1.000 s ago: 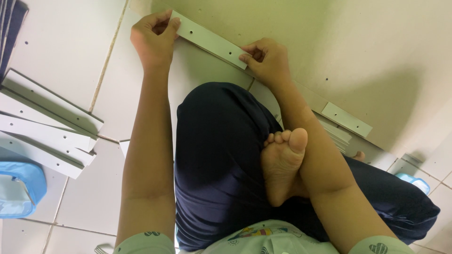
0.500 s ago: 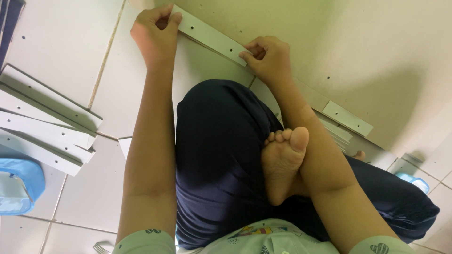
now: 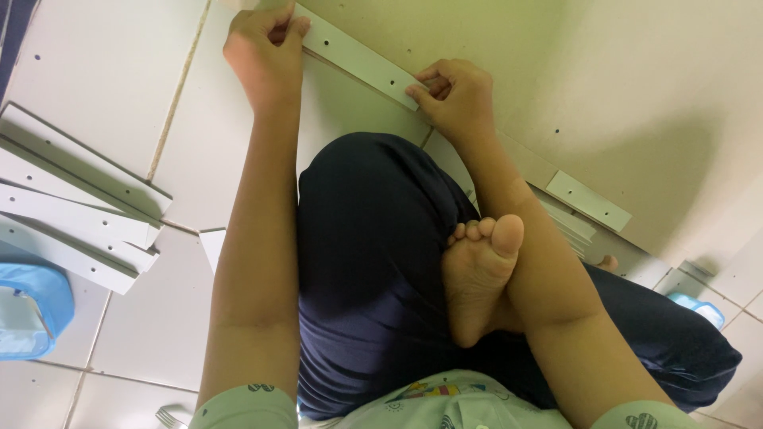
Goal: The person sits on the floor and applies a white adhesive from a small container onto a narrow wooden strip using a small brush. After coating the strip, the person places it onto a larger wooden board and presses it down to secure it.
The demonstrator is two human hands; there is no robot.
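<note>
head view: left hand [image 3: 266,48] pinches one end of the white drilled strip [image 3: 358,57], right hand [image 3: 453,99] grips the other end, strip lying along the beige panel [image 3: 620,87] edge. i'd keep both ends pressed flush so the holes line up.

Your left hand [image 3: 266,52] covers the far end of the white strip [image 3: 358,57], and the top edge crops your fingers [image 3: 280,14]. Your right hand [image 3: 453,99] hides its near end. The left edge cuts off the blue container [image 3: 32,306]. The fork [image 3: 167,417] barely shows at the bottom edge.
</note>
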